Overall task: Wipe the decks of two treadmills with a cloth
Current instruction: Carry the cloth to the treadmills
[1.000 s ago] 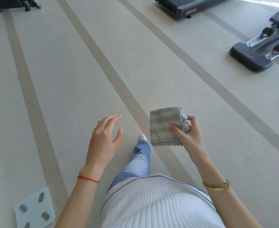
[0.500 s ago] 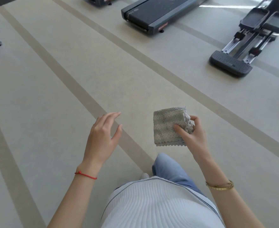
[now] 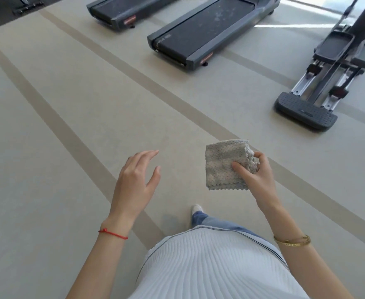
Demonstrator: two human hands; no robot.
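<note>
Your right hand (image 3: 256,180) holds a folded grey cloth (image 3: 225,166) in the air in front of your body; the thumb presses on the cloth's near face and the fingers (image 3: 260,155) curl round its right edge, pinching it. The cloth's scalloped lower edge hangs free; the cloth touches neither treadmill.

Your left hand (image 3: 135,184) hangs beside it, apart from the cloth, holding nothing; its fingers are relaxed and slightly spread, the thumb set apart.

The nearer treadmill (image 3: 207,29) stands on the floor (image 3: 69,93) well ahead of you; pale smudges show on its dark deck. The second treadmill (image 3: 123,9) stands just left of it, partly cut off by the top edge of the view. A step machine (image 3: 319,100) with two pedals on rails stands to the right.

A red cord bracelet (image 3: 112,233) circles your left wrist; a gold bangle (image 3: 292,241) circles your right wrist. One shoe (image 3: 196,209) and a jeans leg show below the hands, above a white ribbed top (image 3: 209,266).
</note>
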